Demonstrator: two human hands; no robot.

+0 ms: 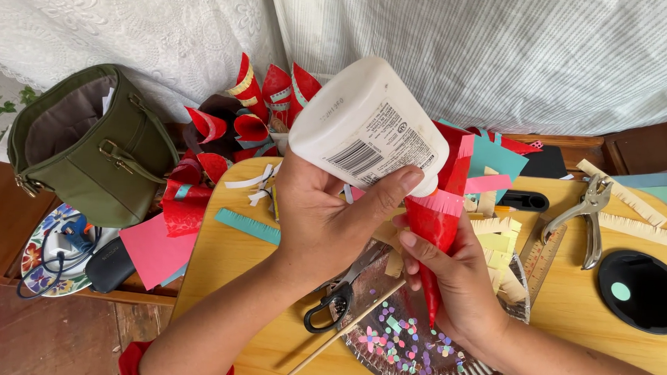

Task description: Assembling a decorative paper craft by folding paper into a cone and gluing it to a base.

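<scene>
In the head view, at the centre of the frame, the left hand (325,217) is wrapped tight around a white glue bottle (368,125), tipped so its nozzle end meets the fringed rim of a red paper cone (435,229). The right hand (460,287) is closed around that cone from below, its point aimed down at a foil plate (445,369) strewn with confetti. A hard squeeze could flood glue over the fringe and fingers, and too firm a grip could crush the cone. Scissors (336,293) and a wooden stick (342,330) lie just left of the plate.
</scene>
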